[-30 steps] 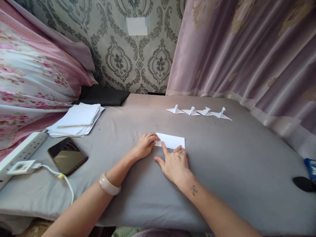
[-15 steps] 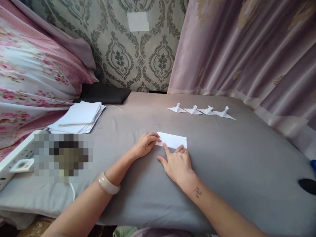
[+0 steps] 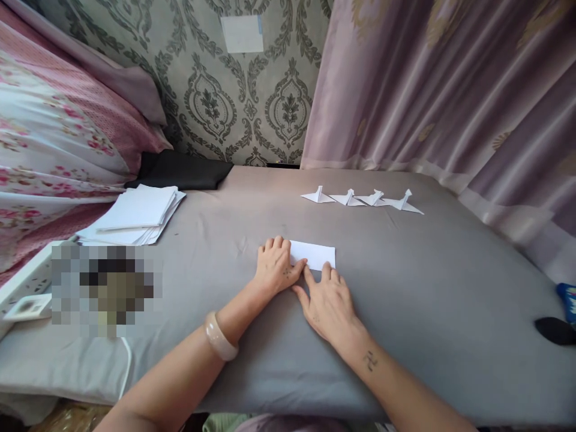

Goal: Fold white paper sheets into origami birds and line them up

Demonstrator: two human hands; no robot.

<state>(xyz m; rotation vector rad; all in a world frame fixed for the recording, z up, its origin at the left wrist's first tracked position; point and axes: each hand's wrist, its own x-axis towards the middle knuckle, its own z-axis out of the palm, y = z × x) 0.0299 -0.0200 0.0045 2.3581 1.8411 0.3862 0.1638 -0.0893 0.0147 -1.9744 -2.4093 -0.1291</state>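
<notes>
A folded white paper (image 3: pixel 315 255), a narrow rectangle, lies flat on the grey cloth in front of me. My left hand (image 3: pixel 275 263) covers its left end, fingers close together and bent over it, with the thumb stretched right along the near edge. The paper under that palm is hidden. My right hand (image 3: pixel 329 300) rests at the near edge, its fingers spread and their tips touching the paper, the thumb apart on the cloth. The left thumb and right index fingertip nearly meet. Farther back stand several folded paper birds (image 3: pixel 360 198) in a row.
A stack of white paper (image 3: pixel 139 207) lies at the left, before a folded black cloth (image 3: pixel 184 170). A white power strip (image 3: pixel 33 273) with a charger (image 3: pixel 27 307) and cable (image 3: pixel 128 360) sits nearer, beside a blurred-out patch. A black object (image 3: pixel 554 331) lies at the right edge.
My left hand has shifted right and turned over the paper's left end, its thumb now along the near edge. My right hand stays at the near edge, slightly lower. The view has tilted slightly.
</notes>
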